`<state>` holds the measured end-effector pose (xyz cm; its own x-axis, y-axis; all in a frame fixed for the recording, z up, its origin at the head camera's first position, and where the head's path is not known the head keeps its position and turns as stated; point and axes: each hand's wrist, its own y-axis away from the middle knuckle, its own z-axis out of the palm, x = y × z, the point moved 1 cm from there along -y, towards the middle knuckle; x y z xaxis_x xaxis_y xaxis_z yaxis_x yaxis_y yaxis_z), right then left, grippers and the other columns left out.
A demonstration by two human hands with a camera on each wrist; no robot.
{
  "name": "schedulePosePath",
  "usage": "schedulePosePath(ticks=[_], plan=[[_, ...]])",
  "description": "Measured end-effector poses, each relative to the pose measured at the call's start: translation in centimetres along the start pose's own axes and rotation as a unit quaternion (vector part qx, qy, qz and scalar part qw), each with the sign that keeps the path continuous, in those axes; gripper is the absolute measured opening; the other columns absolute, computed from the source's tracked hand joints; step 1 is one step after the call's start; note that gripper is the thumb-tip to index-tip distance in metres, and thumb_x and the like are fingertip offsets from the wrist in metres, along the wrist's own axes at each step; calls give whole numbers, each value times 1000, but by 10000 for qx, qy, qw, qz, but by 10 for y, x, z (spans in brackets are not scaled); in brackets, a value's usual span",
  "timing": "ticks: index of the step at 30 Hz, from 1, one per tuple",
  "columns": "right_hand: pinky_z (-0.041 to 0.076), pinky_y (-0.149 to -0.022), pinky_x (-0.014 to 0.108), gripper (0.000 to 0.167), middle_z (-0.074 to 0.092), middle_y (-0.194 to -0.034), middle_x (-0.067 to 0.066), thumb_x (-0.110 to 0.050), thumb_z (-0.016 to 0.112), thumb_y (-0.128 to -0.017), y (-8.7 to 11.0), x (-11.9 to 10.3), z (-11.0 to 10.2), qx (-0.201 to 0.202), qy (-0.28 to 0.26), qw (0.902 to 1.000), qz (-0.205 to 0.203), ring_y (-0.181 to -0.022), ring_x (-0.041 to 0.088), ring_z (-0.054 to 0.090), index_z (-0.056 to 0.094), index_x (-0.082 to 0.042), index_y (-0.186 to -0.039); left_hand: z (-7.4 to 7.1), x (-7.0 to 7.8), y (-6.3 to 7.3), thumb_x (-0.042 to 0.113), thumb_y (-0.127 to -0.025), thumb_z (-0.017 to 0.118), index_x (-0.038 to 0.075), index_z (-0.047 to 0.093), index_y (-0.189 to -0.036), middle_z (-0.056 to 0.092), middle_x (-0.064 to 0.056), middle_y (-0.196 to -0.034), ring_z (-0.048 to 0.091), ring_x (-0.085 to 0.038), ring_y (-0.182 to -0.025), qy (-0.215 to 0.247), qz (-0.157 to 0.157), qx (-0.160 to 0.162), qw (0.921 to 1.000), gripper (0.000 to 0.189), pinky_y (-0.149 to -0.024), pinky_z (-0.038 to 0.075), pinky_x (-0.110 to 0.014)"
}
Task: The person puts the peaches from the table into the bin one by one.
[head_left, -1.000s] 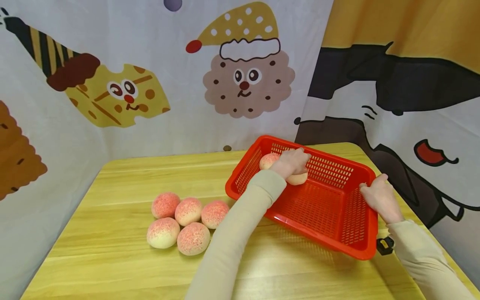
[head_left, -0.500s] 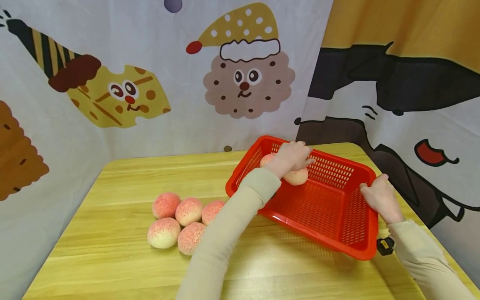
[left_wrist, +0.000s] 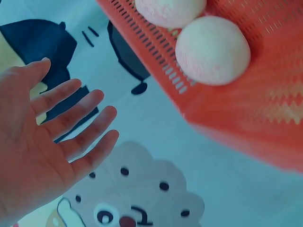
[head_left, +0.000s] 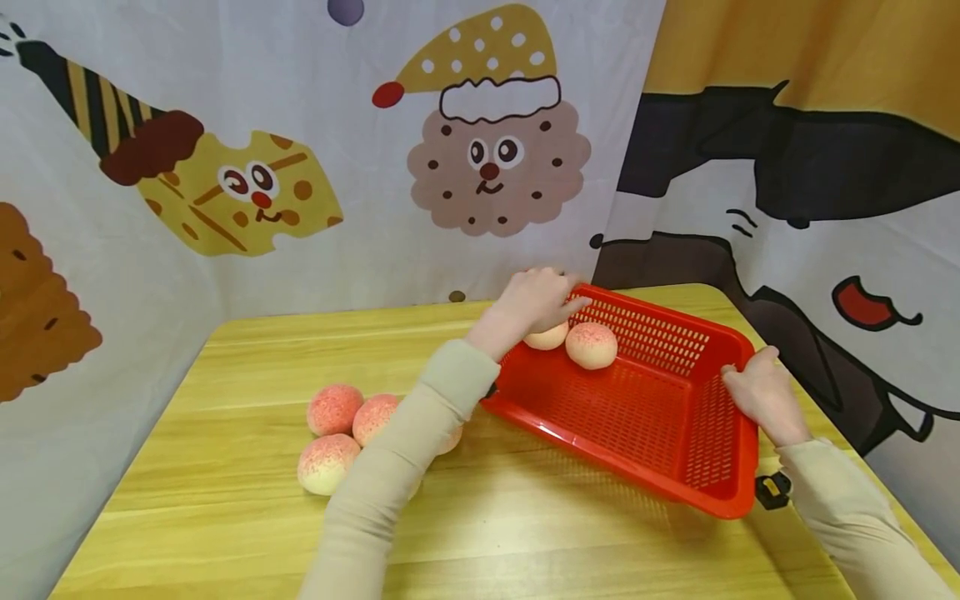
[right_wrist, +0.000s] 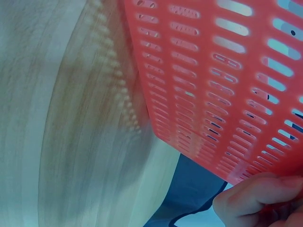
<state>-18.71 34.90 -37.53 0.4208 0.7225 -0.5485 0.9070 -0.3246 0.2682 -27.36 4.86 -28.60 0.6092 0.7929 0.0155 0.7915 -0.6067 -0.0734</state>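
Observation:
A red plastic basket with slotted walls sits on the right of the table, its near side appearing raised above a shadow. Two pink-speckled, peach-like balls, one peach and another peach, lie in its far left corner. My left hand is over the basket's left end; in the left wrist view this hand has spread fingers and holds nothing. With curled fingers, my right hand grips the basket's right rim, and the right wrist view shows the hand at the basket's edge.
Several more peaches sit grouped on the wooden table left of the basket, some behind my left sleeve. A printed curtain hangs just behind the table. A small black and yellow object is beside my right sleeve.
My left hand has let go of a peach in the basket and moved left, to the basket's left end. The right hand and the basket stay nearly still.

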Motion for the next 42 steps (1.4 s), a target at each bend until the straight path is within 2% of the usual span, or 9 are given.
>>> schedulePosePath(ticks=[8,14,19,24,26,31,37,42], plan=[[57,-55,37,79,48,-92,36,-21,35,-95,-1,0,-1,-137,-63,9999,52,-51,21,65,-18,21,-136,-1,-31,37,51,-98,40,19,55,-127,56,-5,-131,57,-23,-116,-164,-298,-27,9994,46,-93,50,-41],[57,-55,38,80,49,-91,35,-21,36,-95,-3,0,-1,-141,-57,9999,75,-51,22,65,-18,20,-137,10,-63,69,49,-97,46,15,55,-130,60,-8,-125,60,-28,-110,141,-749,2,9971,48,-89,51,-46],[57,-55,38,79,49,-90,34,-21,37,-95,-3,-1,-1,-130,-64,9999,87,-51,22,65,-15,20,-137,20,-93,97,45,-97,48,10,55,-130,60,-14,-127,60,-34,-112,458,-983,-61,9941,49,-93,49,-48],[57,-55,38,79,50,-89,34,-21,36,-95,-2,0,-1,-156,-88,9998,72,-51,22,65,-16,20,-137,26,-119,126,46,-97,47,5,51,-133,55,-22,-132,56,-39,-117,757,-1268,-370,9883,55,-98,45,-50],[57,-55,38,79,50,-89,34,-21,36,-95,-2,0,-1,-149,-98,9998,62,-51,22,65,-16,20,-137,29,-128,137,48,-96,47,4,49,-136,52,-24,-134,53,-41,-120,813,-1458,-616,9840,59,-99,43,-52],[57,-55,38,79,49,-91,35,-21,36,-95,-1,-1,-1,-133,-104,9998,53,-51,22,65,-16,20,-137,34,-150,164,49,-96,47,3,43,-140,41,-31,-141,44,-47,-127,1082,-1918,-1279,9670,64,-102,39,-57],[57,-55,38,79,48,-91,36,-21,36,-95,-1,-1,-1,-138,-118,9998,31,-51,22,65,-17,20,-137,39,-168,188,46,-95,49,-1,38,-141,37,-35,-141,40,-50,-128,1468,-2244,-1729,9477,67,-100,38,-60],[57,-56,38,80,48,-93,36,-21,36,-96,0,-1,-1,-188,-166,9997,76,-52,23,66,-20,19,-137,47,-175,203,44,-93,53,-4,36,-141,39,-37,-139,39,-51,-128,1669,-2469,-2067,9319,70,-99,38,-61]])
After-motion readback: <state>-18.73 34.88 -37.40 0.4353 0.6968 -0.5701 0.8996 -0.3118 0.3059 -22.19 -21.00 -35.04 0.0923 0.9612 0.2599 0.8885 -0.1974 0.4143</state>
